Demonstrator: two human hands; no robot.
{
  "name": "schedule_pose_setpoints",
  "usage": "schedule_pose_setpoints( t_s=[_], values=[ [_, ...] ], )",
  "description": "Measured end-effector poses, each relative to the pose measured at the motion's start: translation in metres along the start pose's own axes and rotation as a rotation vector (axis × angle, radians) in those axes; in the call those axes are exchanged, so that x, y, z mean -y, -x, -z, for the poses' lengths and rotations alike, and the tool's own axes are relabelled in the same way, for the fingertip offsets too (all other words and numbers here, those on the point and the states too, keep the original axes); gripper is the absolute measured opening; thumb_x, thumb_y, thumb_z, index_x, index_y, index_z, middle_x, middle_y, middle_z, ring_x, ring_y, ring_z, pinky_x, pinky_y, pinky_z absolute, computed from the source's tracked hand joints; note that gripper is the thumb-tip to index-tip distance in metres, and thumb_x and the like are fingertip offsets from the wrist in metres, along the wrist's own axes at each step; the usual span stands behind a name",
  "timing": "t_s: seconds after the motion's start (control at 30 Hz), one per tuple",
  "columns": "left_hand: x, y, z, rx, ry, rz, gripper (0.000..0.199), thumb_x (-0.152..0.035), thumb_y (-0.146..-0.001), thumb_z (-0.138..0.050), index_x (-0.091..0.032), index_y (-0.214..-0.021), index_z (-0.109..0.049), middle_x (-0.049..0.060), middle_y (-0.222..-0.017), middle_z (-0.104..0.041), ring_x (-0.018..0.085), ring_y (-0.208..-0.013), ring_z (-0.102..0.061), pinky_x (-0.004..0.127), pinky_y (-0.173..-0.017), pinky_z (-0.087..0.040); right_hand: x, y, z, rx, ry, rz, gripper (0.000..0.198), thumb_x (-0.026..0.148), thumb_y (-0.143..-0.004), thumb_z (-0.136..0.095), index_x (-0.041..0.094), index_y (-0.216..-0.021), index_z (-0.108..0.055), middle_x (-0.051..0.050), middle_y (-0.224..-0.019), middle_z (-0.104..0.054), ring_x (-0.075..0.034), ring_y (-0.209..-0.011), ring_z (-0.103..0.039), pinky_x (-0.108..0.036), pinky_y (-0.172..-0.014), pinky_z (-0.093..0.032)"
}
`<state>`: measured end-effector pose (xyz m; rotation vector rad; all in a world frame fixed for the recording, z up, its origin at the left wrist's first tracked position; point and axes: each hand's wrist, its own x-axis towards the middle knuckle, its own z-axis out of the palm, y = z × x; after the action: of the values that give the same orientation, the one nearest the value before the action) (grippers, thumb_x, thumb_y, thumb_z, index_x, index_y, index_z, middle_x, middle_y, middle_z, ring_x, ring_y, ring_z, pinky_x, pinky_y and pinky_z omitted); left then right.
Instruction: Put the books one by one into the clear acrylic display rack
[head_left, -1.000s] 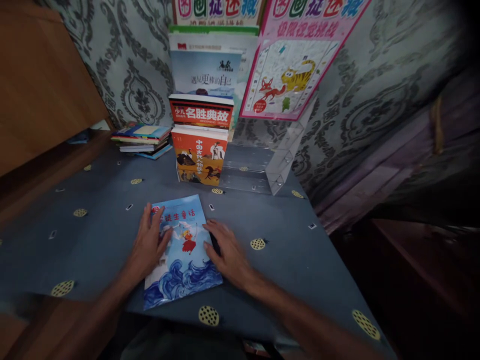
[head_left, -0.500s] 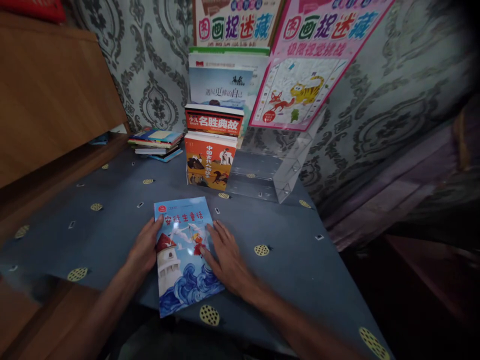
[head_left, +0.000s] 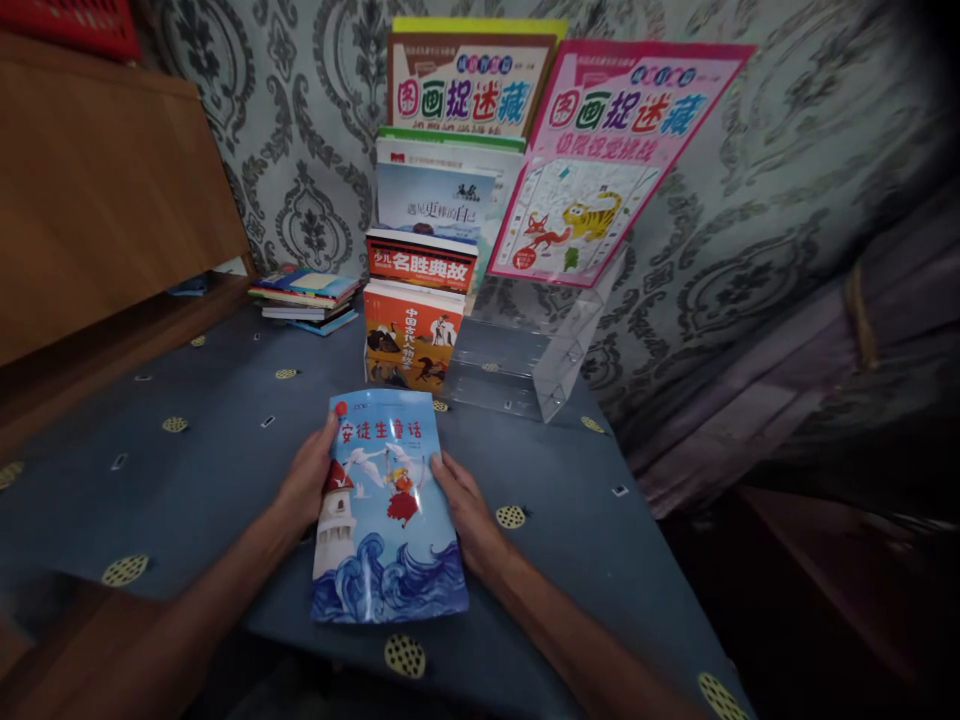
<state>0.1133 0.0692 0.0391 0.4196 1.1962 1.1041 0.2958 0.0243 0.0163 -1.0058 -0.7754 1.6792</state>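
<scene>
A blue picture-covered book [head_left: 390, 530], showing a white lighthouse, waves and a figure in red, is held up by its two side edges above the table's near part. My left hand [head_left: 313, 470] grips its left edge, thumb on the cover near the top corner. On the opposite edge, my right hand [head_left: 466, 500] is closed, thumb at the front; its other fingers are mostly hidden behind the book. Just beyond the book stands a clear tiered rack [head_left: 559, 370], with an orange book [head_left: 412, 335] in its lowest left slot.
Higher in the rack are a red book [head_left: 424, 265], a pale blue book [head_left: 435, 200] and a pink book [head_left: 592, 150] leaning right. A stack of books [head_left: 307, 295] lies left of it on the blue tablecloth [head_left: 217, 480]. A wooden cabinet [head_left: 112, 180] borders the left side.
The blue book has come up off the table and straightened. My right hand has moved from lying over the cover to gripping its right edge. The view has tilted up slightly.
</scene>
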Motion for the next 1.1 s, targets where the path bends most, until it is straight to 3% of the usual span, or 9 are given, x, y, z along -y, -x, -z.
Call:
schedule_pose_setpoints(
  t_s=[0.1,0.2,0.3,0.37,0.5,0.6,0.77,0.93,1.1],
  values=[
    [-0.006,-0.015,0.014,-0.062,-0.187,-0.233,0.038,-0.052,-0.088,-0.066,-0.017,-0.103,-0.067,0.006,-0.082,-0.076,0.022,-0.070,-0.073,0.035,-0.072,-0.062,-0.001,-0.004,-0.002,0.044,-0.050,0.016,0.058,0.057,-0.072,-0.081,0.022,-0.115,-0.065,-0.005,-0.098,-0.079,-0.025,-0.086,-0.076,-0.036,-0.072,-0.062],
    [-0.012,-0.028,0.030,-0.117,-0.519,-0.532,0.044,-0.049,-0.086,-0.065,-0.022,-0.120,-0.059,0.007,-0.101,-0.075,0.025,-0.094,-0.072,0.041,-0.090,-0.058,-0.005,-0.008,-0.004,0.097,-0.002,0.043,0.056,0.058,-0.072,-0.081,0.022,-0.112,-0.064,-0.004,-0.096,-0.079,-0.024,-0.085,-0.075,-0.035,-0.075,-0.060],
    [-0.011,-0.036,0.040,-0.065,-0.927,-0.875,0.044,-0.045,-0.088,-0.059,-0.021,-0.125,-0.057,0.013,-0.128,-0.066,0.031,-0.124,-0.060,0.049,-0.111,-0.043,-0.008,-0.012,-0.005,0.161,0.102,-0.001,0.054,0.059,-0.072,-0.080,0.020,-0.106,-0.064,-0.005,-0.095,-0.078,-0.024,-0.086,-0.075,-0.038,-0.079,-0.059],
    [-0.006,-0.038,0.042,-0.005,-1.162,-0.989,0.038,-0.043,-0.091,-0.052,-0.020,-0.121,-0.060,0.015,-0.137,-0.060,0.034,-0.134,-0.052,0.054,-0.118,-0.033,-0.008,-0.014,-0.004,0.194,0.145,-0.029,0.054,0.061,-0.071,-0.079,0.020,-0.103,-0.064,-0.005,-0.095,-0.078,-0.024,-0.084,-0.075,-0.038,-0.078,-0.059],
    [0.004,-0.039,0.040,0.060,-1.384,-0.996,0.036,-0.040,-0.096,-0.045,-0.020,-0.121,-0.062,0.016,-0.141,-0.059,0.035,-0.137,-0.050,0.055,-0.118,-0.032,-0.001,-0.019,0.007,0.244,0.228,-0.086,0.054,0.063,-0.070,-0.078,0.019,-0.097,-0.063,-0.005,-0.086,-0.076,-0.019,-0.075,-0.073,-0.033,-0.071,-0.058],
    [0.006,-0.040,0.041,0.072,-1.364,-0.988,0.038,-0.039,-0.096,-0.044,-0.019,-0.123,-0.061,0.016,-0.142,-0.058,0.034,-0.138,-0.049,0.052,-0.117,-0.036,0.013,-0.019,0.017,0.247,0.542,-0.117,0.041,0.060,-0.084,-0.065,0.019,-0.082,-0.060,-0.002,-0.068,-0.070,-0.017,-0.058,-0.067,-0.028,-0.057,-0.052],
    [0.002,-0.051,0.055,0.068,-1.169,-0.970,0.040,-0.028,-0.092,-0.041,-0.018,-0.128,-0.058,0.015,-0.137,-0.060,0.030,-0.132,-0.054,0.050,-0.115,-0.039,0.030,-0.017,0.001,-0.047,1.376,0.373,0.031,0.034,-0.100,-0.046,0.020,-0.079,-0.066,-0.006,-0.073,-0.072,-0.021,-0.069,-0.069,-0.031,-0.067,-0.049],
    [-0.001,-0.059,0.063,0.008,-0.862,-0.860,0.052,-0.023,-0.084,-0.048,-0.013,-0.135,-0.050,0.019,-0.140,-0.058,0.029,-0.131,-0.056,0.050,-0.116,-0.037,0.012,-0.047,-0.056,0.422,1.584,0.715,0.026,0.017,-0.100,-0.045,0.017,-0.117,-0.064,-0.011,-0.121,-0.072,-0.023,-0.114,-0.065,-0.035,-0.098,-0.049],
    [0.003,-0.052,0.063,-0.025,-0.855,-0.880,0.063,-0.014,-0.075,-0.059,-0.020,-0.137,-0.051,0.015,-0.147,-0.055,0.031,-0.139,-0.049,0.047,-0.121,-0.032,-0.010,-0.097,-0.086,0.498,1.650,0.704,0.041,0.013,-0.096,-0.048,0.012,-0.137,-0.054,-0.016,-0.148,-0.056,-0.023,-0.142,-0.047,-0.041,-0.120,-0.033]
  ],
)
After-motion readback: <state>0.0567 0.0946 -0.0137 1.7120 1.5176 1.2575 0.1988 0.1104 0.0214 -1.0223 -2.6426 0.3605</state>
